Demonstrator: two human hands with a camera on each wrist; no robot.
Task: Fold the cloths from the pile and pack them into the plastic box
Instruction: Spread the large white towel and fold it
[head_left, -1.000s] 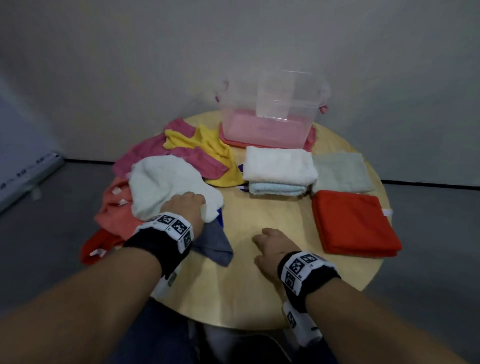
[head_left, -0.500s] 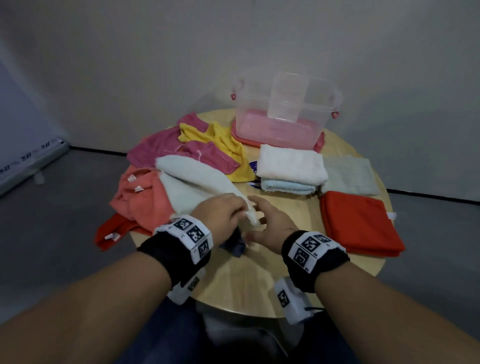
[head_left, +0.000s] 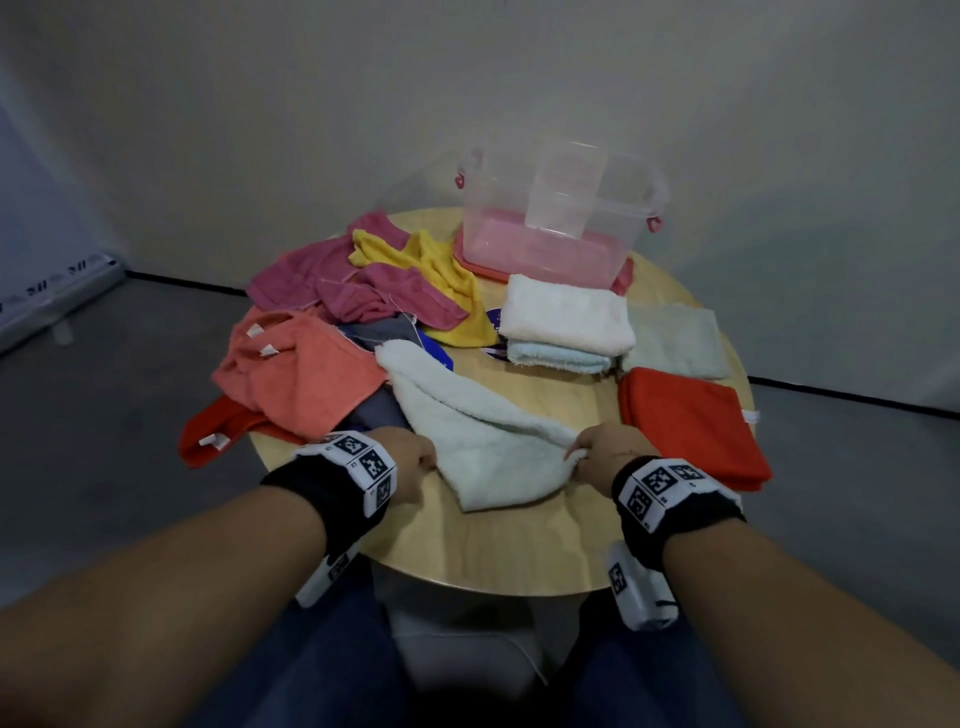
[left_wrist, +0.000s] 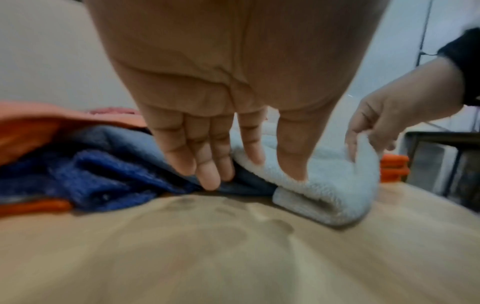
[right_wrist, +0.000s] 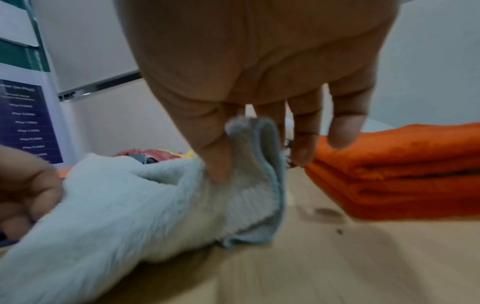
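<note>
While both hands work at the table's near edge, right hand pinching a corner of the white cloth, left hand pinching its opposite corner between thumb and forefinger, other fingers straight, unfolded pile at the left edge, plastic box at the far edge.

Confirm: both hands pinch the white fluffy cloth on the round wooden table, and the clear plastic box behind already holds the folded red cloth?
Not quite. The folded red cloth lies on the round wooden table, outside the clear plastic box, as the head view shows. The rest holds: left hand and right hand both pinch the white fluffy cloth.
</note>
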